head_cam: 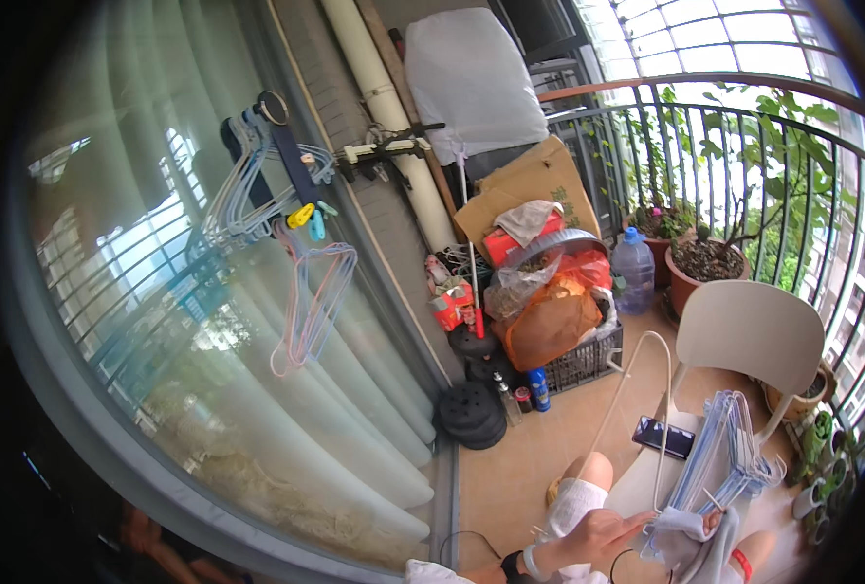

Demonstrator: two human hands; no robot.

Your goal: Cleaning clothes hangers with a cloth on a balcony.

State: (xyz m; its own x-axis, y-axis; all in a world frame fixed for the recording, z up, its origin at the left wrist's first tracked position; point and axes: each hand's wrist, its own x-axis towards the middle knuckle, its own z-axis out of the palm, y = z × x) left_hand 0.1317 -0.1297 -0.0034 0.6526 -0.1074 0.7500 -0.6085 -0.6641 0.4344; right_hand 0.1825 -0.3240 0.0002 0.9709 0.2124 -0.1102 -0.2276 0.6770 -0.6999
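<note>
My left hand (600,536), with a dark watch and a pale bracelet at its wrist, comes in from the lower left. Its fingertips meet a white hanger (668,423), which stands up from them in a long loop. A light grey cloth (684,527) lies at the hanger's lower end. My right hand (713,520) grips the cloth from the right and is mostly hidden by it. Just beyond the hands, a bundle of blue and white hangers (717,445) lies on a pale chair (750,336), with a dark phone (664,437) beside it.
Hangers (246,197) and clothes pegs (301,216) hang before a curtained glass door at left. Black weight plates (472,415), a blue can (539,389) and a grey crate (585,361) of bags stand on the floor. A water bottle (633,271) and potted plants (708,264) line the railing.
</note>
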